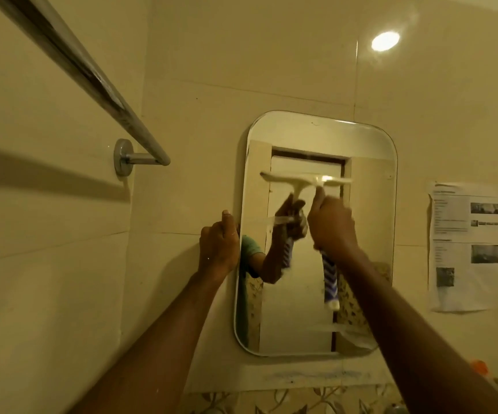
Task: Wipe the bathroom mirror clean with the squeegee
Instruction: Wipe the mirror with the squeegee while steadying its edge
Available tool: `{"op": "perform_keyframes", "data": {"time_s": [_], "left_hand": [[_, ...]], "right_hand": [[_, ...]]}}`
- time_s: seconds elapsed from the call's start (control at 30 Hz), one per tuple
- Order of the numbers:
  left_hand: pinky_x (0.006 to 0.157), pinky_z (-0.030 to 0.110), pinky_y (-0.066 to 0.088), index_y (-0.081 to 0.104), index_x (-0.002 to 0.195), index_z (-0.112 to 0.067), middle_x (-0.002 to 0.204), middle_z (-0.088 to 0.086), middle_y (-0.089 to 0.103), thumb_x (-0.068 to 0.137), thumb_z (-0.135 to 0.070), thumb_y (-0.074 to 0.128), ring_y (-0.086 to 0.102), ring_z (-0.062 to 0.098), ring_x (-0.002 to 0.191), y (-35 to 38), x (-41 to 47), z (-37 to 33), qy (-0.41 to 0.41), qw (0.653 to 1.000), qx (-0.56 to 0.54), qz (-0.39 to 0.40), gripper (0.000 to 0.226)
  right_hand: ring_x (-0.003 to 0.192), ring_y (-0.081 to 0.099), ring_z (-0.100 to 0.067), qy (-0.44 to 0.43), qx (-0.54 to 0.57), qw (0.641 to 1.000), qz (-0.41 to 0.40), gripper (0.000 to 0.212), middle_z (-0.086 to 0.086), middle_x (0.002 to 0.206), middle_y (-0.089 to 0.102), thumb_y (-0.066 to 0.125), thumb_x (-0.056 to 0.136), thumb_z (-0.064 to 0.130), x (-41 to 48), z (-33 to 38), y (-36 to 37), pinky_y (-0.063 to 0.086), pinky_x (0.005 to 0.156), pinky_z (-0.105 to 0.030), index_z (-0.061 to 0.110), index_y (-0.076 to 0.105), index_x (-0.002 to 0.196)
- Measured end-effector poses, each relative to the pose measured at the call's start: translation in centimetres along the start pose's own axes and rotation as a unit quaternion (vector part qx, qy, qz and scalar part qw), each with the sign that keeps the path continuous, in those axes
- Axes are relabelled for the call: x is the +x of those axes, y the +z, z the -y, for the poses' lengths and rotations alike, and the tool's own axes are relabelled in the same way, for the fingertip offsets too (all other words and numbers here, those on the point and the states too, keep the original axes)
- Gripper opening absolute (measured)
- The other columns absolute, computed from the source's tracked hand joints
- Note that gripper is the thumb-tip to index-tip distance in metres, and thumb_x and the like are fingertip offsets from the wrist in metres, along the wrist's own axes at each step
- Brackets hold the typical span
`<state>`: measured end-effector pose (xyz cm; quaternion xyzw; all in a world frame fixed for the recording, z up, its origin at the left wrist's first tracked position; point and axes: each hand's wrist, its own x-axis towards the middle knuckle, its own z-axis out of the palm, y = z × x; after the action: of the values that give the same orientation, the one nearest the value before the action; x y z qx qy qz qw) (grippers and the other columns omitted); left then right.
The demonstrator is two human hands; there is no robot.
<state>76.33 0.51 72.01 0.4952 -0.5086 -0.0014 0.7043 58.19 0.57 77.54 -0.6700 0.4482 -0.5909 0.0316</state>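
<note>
Right hand (333, 227) reaching up, fist closing around the squeegee (330, 276) handle; blade lying across the mirror (370, 264) upper middle, above the grip, blue-striped handle end trailing below. Left hand (219, 246) curling, thumb up, bracing the mirror's left edge. Bare glass remaining below; towel bar (92, 79) standing well left.

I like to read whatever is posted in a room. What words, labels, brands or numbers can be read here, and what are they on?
Paper sheet taped to the wall right of the mirror: printed lines and small photos, too blurred to read.
Squeegee held in the right hand: blue and white pattern, no lettering visible.
Nothing else bears text.
</note>
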Motion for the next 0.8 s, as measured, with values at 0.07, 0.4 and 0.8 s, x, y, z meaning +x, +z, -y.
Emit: {"op": "perform_keyframes", "data": {"time_s": [0.07, 0.4, 0.8], "left_hand": [[0.085, 0.053, 0.054, 0.063, 0.076, -0.008, 0.085, 0.021, 0.066, 0.089, -0.059, 0.01, 0.063, 0.035, 0.089, 0.0, 0.0, -0.3, -0.002, 1.0, -0.002, 0.001, 0.074], [0.08, 0.052, 0.056, 0.062, 0.073, -0.006, 0.076, 0.021, 0.065, 0.078, -0.07, 0.008, 0.064, 0.037, 0.082, 0.2, 0.7, 0.5, -0.012, 0.999, -0.028, -0.01, 0.084], [0.085, 0.054, 0.052, 0.056, 0.07, -0.008, 0.076, 0.023, 0.066, 0.072, -0.07, 0.001, 0.063, 0.041, 0.081, -0.3, 0.1, 0.1, 0.005, 0.999, -0.033, 0.026, 0.083]], "right_hand": [[0.041, 0.059, -0.013, 0.017, -0.016, 0.999, 0.036, 0.053, -0.004, 0.06, 0.058, 0.024, 0.103, 0.044, -2.4, -1.1, 0.1, 0.047, 0.037, -0.022, 0.013, 0.054, 0.073], [0.044, 0.054, -0.016, -0.045, 0.005, 0.999, -0.025, 0.048, -0.006, 0.062, 0.055, 0.027, 0.105, 0.038, 6.0, 4.1, -2.8, 0.049, 0.046, -0.028, 0.014, 0.05, 0.07], [0.039, 0.057, -0.01, -0.01, 0.011, 1.0, 0.018, 0.046, -0.001, 0.059, 0.056, 0.026, 0.104, 0.04, -4.3, -0.5, 0.6, 0.052, 0.04, -0.024, 0.016, 0.051, 0.073]]}}
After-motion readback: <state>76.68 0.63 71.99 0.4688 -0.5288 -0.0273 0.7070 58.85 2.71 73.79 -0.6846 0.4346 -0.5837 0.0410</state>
